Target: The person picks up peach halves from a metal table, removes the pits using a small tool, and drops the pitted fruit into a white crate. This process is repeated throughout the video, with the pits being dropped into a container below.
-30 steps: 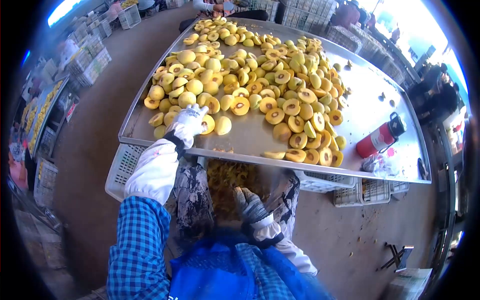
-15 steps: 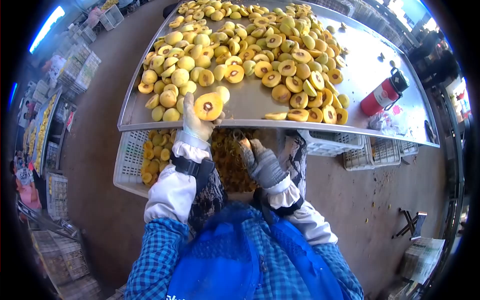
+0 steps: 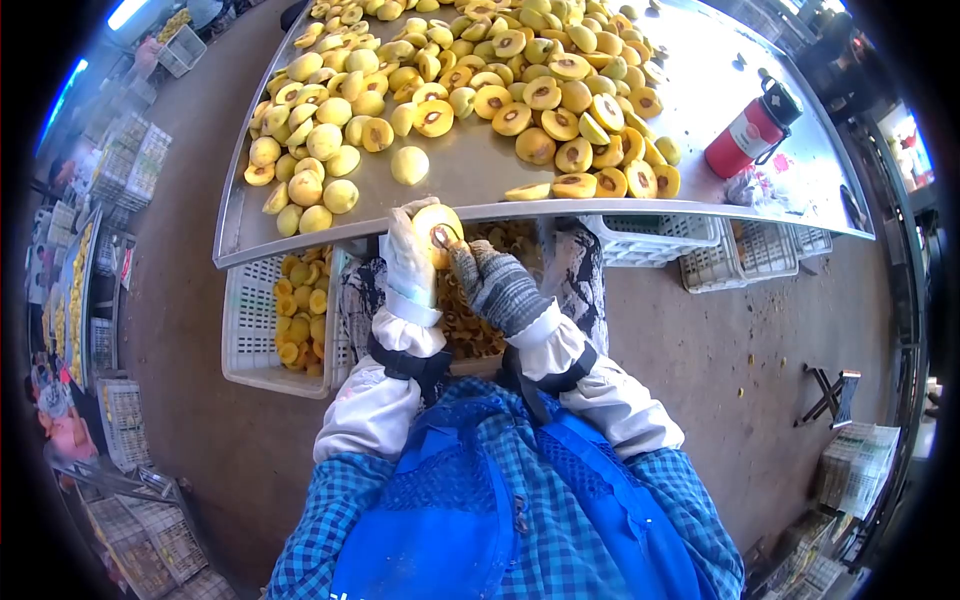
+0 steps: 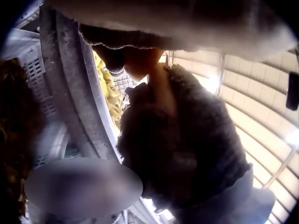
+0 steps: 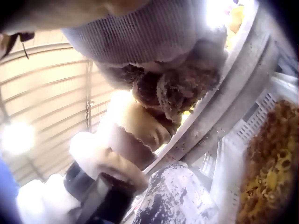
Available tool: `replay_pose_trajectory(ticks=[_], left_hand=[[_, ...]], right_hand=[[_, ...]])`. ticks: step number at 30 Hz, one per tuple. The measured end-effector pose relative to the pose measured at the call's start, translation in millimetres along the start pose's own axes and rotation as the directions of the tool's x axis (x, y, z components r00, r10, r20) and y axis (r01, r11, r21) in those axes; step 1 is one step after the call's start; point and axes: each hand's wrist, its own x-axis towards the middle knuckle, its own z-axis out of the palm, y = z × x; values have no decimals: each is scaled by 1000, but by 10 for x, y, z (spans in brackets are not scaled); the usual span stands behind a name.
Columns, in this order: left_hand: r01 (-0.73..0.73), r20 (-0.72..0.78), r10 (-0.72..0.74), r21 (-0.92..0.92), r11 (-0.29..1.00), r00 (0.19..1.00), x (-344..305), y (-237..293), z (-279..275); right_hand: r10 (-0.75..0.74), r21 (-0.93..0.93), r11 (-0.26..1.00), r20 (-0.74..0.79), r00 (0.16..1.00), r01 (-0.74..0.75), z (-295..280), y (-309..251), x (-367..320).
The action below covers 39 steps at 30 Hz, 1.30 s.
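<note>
A cut yellow peach half (image 3: pixel 432 218) rests in my gloved left hand (image 3: pixel 407 258), held by the fingers and thumb just off the front edge of the metal table (image 3: pixel 480 209). Its cut face and brown pit show upward. My right hand (image 3: pixel 500 292), in a grey knit glove, curls round a small loop-tipped tool (image 3: pixel 449 240), its tip at the pit. Most of the tool is hidden by the fingers. In the right wrist view the gloved right hand (image 5: pixel 159 51) is close to the left hand (image 5: pixel 135 123). Many peach halves (image 3: pixel 433 118) lie heaped on the table.
A white crate (image 3: pixel 245 335) with peach halves stands below on the left. Between the knees a container holds brown and yellow scraps (image 5: pixel 268 172). A red bottle (image 3: pixel 745 135) stands on the table's right side. More white crates (image 3: pixel 650 240) sit under the table.
My left hand has picked up a peach half from the table and drawn it back over the edge. My right hand has risen to meet it, tool at the pit.
</note>
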Motion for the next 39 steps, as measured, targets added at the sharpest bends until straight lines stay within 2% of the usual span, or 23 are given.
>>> replay_pose_trajectory(ticks=[3, 4, 5, 8, 11, 14, 15, 16, 17, 18, 19, 20, 22, 23, 24, 25, 26, 27, 30, 32, 36, 38, 39], left_hand=[[-271, 35, 276, 352, 896, 960, -92, -102, -19], [-246, 17, 256, 337, 909, 967, -120, -114, -16], [-222, -1, 235, 322, 920, 972, -148, -116, -10], [-201, -41, 228, 338, 920, 973, -214, -25, 84], [-214, -15, 233, 341, 916, 972, -207, -77, 34], [-191, -1, 203, 326, 926, 979, -189, -82, 38], [-176, -4, 187, 321, 931, 982, -185, -66, 57], [-83, 39, 77, 194, 977, 996, -171, -47, 60], [25, 93, -31, 70, 997, 995, -146, -18, 44], [141, 159, -132, -49, 989, 978, -121, 4, 21], [176, 216, -160, -57, 983, 963, -79, 11, 9], [176, 189, -156, -96, 980, 969, -92, 4, 24], [163, 133, -141, -173, 971, 981, -105, -12, 97], [137, 45, -132, -172, 975, 990, -120, -23, 124], [114, -45, -123, -167, 979, 991, -156, -35, 144], [94, -133, -116, -159, 983, 984, -198, -44, 151], [76, -217, -107, -149, 986, 970, -235, -49, 142], [133, -124, -144, -92, 987, 982, -261, 35, 92], [-29, -75, 40, 136, 990, 996, -258, 19, 58], [-83, -86, 93, 116, 990, 992, -241, 26, 114], [-63, -67, 72, 126, 990, 995, -255, -9, 164], [-4, -73, 13, 125, 992, 997, -290, 7, 168], [-37, -49, 44, 147, 988, 998, -300, 13, 168]], right_hand=[[-102, 19, 994, -120, 988, 105, 113, 24, -58], [-128, 17, 991, -163, 978, 133, 150, 27, -83], [-106, -21, 994, -94, 990, 104, 201, 45, -106], [-61, 45, 997, -23, 998, 62, 180, 35, -101], [133, 261, 951, 140, 981, -166, 171, 20, -92], [-114, 150, 981, -83, 990, 125, 223, 114, -178], [63, 501, 863, 21, 998, -65, 160, 78, -165], [188, 758, 599, 181, 965, -259, 43, 8, -140], [239, 876, 233, 369, 898, -422, -16, -38, -136], [233, 831, 112, 511, 827, -545, -37, -11, -113], [220, 756, -6, 640, 736, -655, -113, -17, -60], [252, 603, -6, 773, 582, -798, -256, -28, -26], [197, 726, -323, 680, 707, -608, -72, -30, -108], [176, 733, -476, 621, 763, -486, 40, -32, -155], [141, 715, -565, 576, 806, -412, 84, -66, -181], [115, 706, -600, 543, 832, -378, 113, -88, -201], [102, 717, -579, 536, 838, -388, 125, -88, -201], [92, 736, -531, 543, 835, -420, 108, -84, -187], [105, 782, -296, 597, 795, -548, 59, -43, -151], [134, 796, -123, 606, 784, -593, -7, 14, -135], [206, 858, 67, 488, 848, -509, 39, -19, -188], [225, 880, 105, 432, 873, -463, 64, -68, -228], [223, 882, 107, 429, 875, -459, 54, -75, -236]])
